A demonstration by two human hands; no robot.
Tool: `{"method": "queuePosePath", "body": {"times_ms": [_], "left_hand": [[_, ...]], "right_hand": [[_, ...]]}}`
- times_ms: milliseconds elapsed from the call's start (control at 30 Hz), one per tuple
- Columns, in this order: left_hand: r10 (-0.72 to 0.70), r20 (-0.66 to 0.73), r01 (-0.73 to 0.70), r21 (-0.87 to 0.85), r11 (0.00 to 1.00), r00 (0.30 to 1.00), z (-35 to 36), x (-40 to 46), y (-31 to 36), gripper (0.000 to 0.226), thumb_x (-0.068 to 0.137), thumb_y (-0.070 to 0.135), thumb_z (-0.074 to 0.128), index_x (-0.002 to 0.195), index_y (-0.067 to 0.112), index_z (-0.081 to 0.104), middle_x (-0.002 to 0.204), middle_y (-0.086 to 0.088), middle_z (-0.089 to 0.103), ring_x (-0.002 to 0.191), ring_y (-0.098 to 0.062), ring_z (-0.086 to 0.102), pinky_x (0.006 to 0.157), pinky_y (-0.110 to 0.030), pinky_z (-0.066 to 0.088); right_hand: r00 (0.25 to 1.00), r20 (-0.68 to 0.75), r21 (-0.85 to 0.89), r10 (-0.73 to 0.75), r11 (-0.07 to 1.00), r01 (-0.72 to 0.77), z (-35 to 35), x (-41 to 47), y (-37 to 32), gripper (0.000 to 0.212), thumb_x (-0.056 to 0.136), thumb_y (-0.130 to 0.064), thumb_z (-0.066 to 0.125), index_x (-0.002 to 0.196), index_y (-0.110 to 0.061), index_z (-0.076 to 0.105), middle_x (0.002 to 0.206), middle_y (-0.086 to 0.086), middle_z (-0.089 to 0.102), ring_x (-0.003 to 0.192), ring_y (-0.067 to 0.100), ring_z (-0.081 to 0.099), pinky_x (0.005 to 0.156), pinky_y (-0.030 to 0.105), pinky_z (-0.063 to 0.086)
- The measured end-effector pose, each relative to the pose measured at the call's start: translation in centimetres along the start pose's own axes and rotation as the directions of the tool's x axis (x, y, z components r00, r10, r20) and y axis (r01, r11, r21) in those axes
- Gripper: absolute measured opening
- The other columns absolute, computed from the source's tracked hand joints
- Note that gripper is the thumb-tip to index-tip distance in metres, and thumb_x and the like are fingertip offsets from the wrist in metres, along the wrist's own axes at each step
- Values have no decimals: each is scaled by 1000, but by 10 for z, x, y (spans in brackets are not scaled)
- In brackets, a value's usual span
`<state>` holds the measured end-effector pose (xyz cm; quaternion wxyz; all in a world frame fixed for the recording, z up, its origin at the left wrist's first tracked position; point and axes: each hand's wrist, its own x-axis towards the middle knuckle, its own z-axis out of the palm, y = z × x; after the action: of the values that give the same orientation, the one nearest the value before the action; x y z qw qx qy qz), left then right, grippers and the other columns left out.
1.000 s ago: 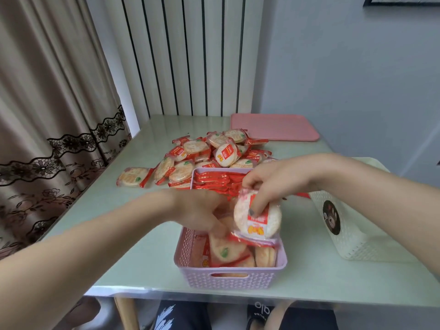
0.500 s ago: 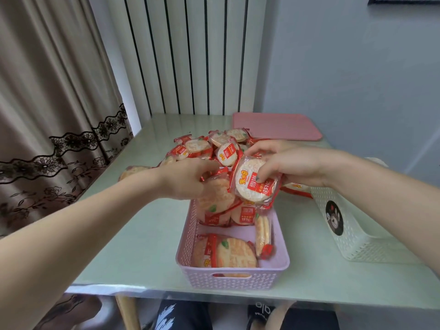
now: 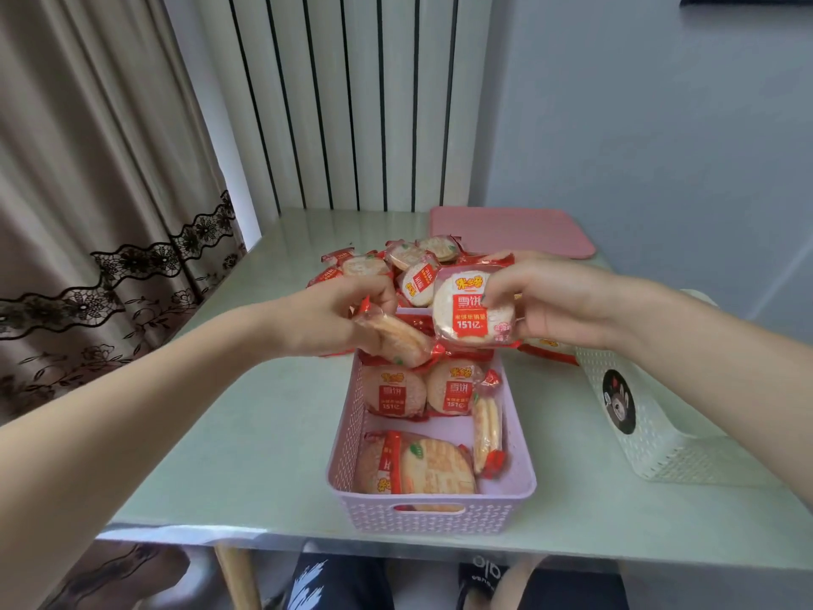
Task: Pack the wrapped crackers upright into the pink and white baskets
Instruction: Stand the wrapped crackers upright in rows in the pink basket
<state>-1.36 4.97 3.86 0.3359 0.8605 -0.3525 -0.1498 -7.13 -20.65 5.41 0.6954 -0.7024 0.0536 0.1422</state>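
Note:
The pink basket point(image 3: 433, 515) stands at the table's near edge, with several wrapped crackers upright in its far half and more leaning at the near end. Over its far end my left hand point(image 3: 338, 319) grips a tilted wrapped cracker point(image 3: 398, 339). My right hand point(image 3: 550, 303) pinches another wrapped cracker point(image 3: 470, 312), label facing me, just right of the first. A loose pile of crackers point(image 3: 396, 261) lies on the table behind the basket. The white basket point(image 3: 660, 438) lies to the right.
A pink lid point(image 3: 510, 231) lies flat at the table's far right corner. A curtain point(image 3: 88, 204) hangs at the left, a striped panel behind. The table's near edge point(image 3: 308, 539) runs just in front of the pink basket; my knees show below.
Both hands rose from inside the pink basket toward its far end, each carrying a cracker. The right hand's cracker turned label-up and moved slightly right.

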Motion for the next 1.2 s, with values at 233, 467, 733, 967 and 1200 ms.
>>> {"method": "queuePosePath", "body": {"times_ms": [233, 467, 733, 967, 1200], "left_hand": [[-71, -25, 68, -104, 992, 997, -12, 1, 1, 26, 93, -3, 62, 99, 12, 42, 71, 8, 52, 48, 1, 45, 42, -6, 33], [-24, -22, 30, 294, 955, 999, 0, -9, -3, 42, 73, 20, 77, 79, 22, 36, 76, 7, 47, 67, -12, 41, 61, -26, 36], [-95, 51, 59, 486, 872, 994, 34, -12, 5, 56, 65, 39, 89, 86, 23, 40, 85, 6, 52, 71, -14, 45, 56, -22, 35], [-215, 124, 177, 263, 948, 969, 29, -16, 14, 39, 83, 55, 73, 89, 25, 47, 91, 9, 54, 78, -10, 50, 67, -28, 42], [-2, -89, 33, 343, 939, 996, 27, -10, 1, 27, 87, 29, 73, 94, 21, 47, 89, 1, 56, 80, -20, 52, 67, -32, 44]], "right_hand": [[977, -141, -227, -163, 965, 128, 14, 5, 13, 47, 83, 10, 62, 116, -22, 64, 111, 14, 69, 100, 29, 71, 82, 47, 62], [848, 66, -848, -525, 418, 325, 27, 4, 37, 29, 86, -15, 65, 111, -28, 69, 103, -5, 71, 91, 16, 65, 83, 39, 53], [807, 112, -872, -580, 333, 360, 21, 5, 39, 19, 81, -9, 66, 95, -22, 64, 90, -6, 67, 85, 15, 59, 78, 40, 50], [831, 162, -937, -531, 182, 299, 9, 7, 49, 20, 76, -10, 66, 76, -18, 48, 75, -9, 52, 74, 18, 51, 69, 46, 48], [918, 223, -975, -326, -80, 208, 14, 10, 54, 31, 82, -23, 65, 66, -24, 39, 78, -8, 49, 78, 18, 51, 64, 37, 44]]}}
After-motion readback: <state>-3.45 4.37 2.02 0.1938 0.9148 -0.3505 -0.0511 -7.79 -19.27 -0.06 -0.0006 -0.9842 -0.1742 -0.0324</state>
